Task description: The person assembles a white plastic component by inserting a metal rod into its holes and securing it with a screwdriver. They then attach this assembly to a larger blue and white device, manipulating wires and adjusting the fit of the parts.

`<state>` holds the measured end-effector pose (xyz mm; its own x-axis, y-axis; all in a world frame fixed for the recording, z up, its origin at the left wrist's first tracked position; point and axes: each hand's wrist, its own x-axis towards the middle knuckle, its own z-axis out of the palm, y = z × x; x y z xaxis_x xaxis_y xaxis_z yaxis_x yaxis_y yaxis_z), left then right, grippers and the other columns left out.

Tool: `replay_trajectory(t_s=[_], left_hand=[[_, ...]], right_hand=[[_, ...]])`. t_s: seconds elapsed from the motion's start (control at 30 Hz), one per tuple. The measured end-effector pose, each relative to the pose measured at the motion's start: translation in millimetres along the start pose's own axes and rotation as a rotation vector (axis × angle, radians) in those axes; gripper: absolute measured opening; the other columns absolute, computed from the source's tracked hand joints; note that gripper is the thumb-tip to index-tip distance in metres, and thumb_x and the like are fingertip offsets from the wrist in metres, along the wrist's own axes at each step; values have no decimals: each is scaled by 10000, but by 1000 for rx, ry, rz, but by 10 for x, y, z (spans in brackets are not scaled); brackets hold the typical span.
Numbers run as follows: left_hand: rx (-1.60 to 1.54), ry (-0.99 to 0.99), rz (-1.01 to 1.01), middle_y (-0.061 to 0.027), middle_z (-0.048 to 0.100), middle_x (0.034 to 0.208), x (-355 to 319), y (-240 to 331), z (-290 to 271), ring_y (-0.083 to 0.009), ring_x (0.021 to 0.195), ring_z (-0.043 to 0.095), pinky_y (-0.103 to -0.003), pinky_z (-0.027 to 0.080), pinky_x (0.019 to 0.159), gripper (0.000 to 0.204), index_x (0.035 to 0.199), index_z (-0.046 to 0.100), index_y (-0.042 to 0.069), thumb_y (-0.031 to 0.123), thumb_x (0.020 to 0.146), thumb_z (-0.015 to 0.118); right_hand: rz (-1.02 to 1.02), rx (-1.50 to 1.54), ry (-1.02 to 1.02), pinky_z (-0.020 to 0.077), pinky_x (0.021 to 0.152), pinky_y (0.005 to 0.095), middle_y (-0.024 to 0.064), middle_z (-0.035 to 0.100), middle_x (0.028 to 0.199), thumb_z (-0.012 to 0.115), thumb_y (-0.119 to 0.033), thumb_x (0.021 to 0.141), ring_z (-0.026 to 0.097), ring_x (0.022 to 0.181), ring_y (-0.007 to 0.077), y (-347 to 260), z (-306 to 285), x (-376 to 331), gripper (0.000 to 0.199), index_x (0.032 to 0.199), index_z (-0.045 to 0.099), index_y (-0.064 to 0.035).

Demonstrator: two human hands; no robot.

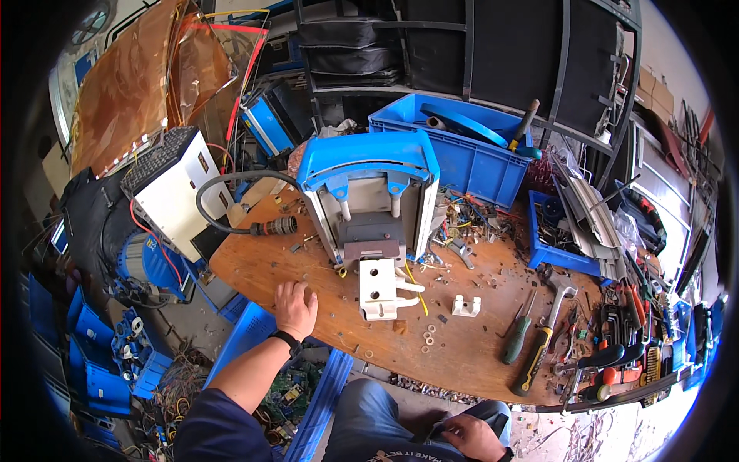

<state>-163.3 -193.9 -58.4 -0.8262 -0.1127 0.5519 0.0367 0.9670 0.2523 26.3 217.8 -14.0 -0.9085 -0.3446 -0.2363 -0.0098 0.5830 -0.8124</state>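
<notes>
My left hand (295,309) rests on the near left edge of the wooden table, fingers lying loosely on the wood, with no object visible in it. Down at my lap, my right hand (474,437) is closed, its fingertips against something dark that I cannot make out. In front of me stands a blue and silver machine housing (368,160) with a thick black cable and round connector (279,225) to its left. A white block with two holes (377,289) sits at the housing's near end. A small white bracket (466,306) and several washers (429,337) lie right of it.
A green-handled screwdriver (517,339), a hammer (542,339) and several pliers lie at the table's right. Behind are a blue crate (469,165) and a smaller blue bin (556,258). Scrap pieces litter the wooden table (477,362). Below my left arm is a blue bin of circuit boards (327,408).
</notes>
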Motion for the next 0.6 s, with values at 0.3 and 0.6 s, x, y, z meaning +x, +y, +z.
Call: replay_trajectory(t_s=[0.3, 0.6], left_hand=[[-15, 26, 10, -172, 553, 1049, -2, 17, -16, -375, 1030, 481, -474, 381, 938, 300, 1067, 590, 21, 181, 819, 642], [4, 26, -3, -162, 563, 1032, 1, 45, -40, -361, 1028, 487, -464, 380, 950, 296, 1049, 608, 25, 212, 822, 643]], right_hand=[[3, 33, 3, 509, 728, 436, 212, 675, 913, 611, -161, 854, 658, 855, 384, 25, 24, 4, 206, 999, 658, -23], [-50, 6, 43, 511, 713, 443, 226, 673, 903, 611, -172, 869, 657, 839, 395, 9, 26, 1, 222, 1013, 657, -9]])
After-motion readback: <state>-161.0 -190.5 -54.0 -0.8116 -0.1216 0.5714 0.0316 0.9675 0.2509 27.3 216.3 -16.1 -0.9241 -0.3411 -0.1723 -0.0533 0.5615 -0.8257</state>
